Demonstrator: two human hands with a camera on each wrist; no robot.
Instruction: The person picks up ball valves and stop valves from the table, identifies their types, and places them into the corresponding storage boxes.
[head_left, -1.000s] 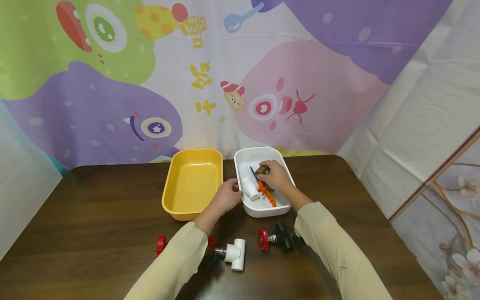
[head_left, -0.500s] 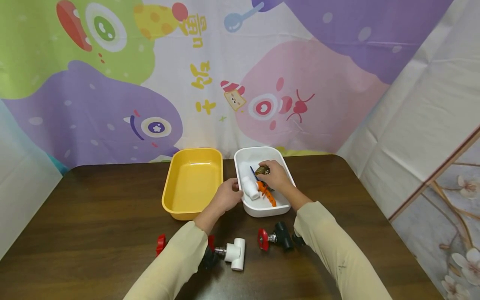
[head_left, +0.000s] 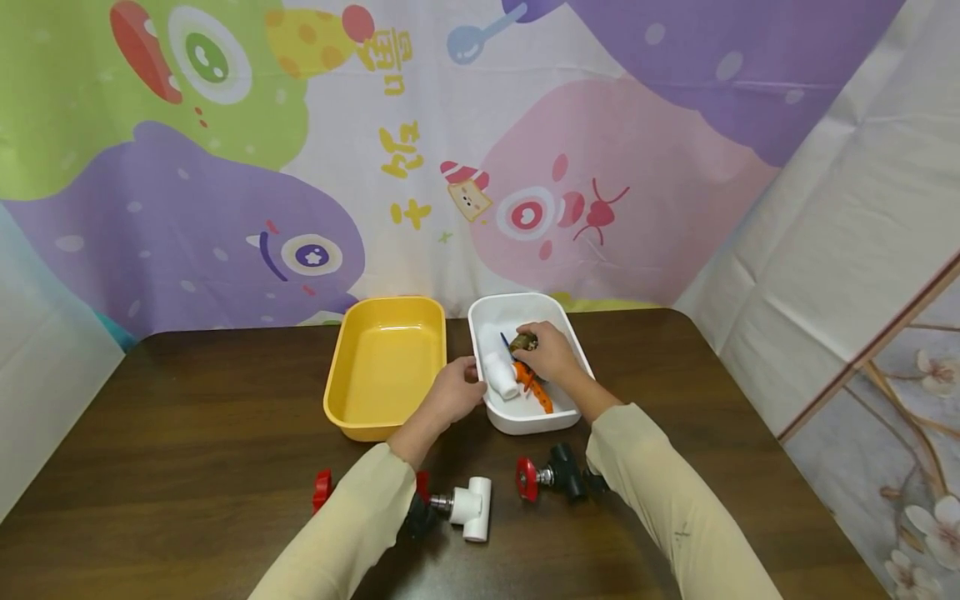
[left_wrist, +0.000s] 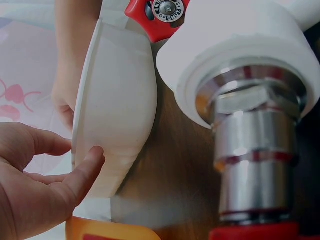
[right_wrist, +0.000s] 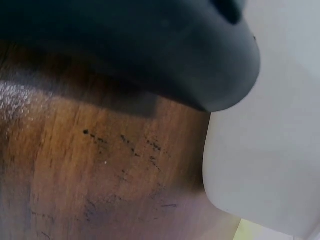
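A white plastic tray stands at the back of the table. My left hand is at its left rim; in the left wrist view the thumb lies against the outer wall and the index fingertip is at the rim. Inside the tray, my right hand pinches a small mottled brown-green object between thumb and fingers; its kind cannot be told. Close beside it lie a white pipe fitting, an orange toy-like piece and a thin blue stick. The right hand hides part of the tray's contents.
A yellow tray stands left of the white one. In front lie a white tee valve, a black valve with a red handwheel, and another red handwheel partly behind the left sleeve. A printed cloth hangs behind the table.
The right hand has shifted very slightly to the right over the tray, still with the brown-green object in its fingers. The left hand stays at the rim.
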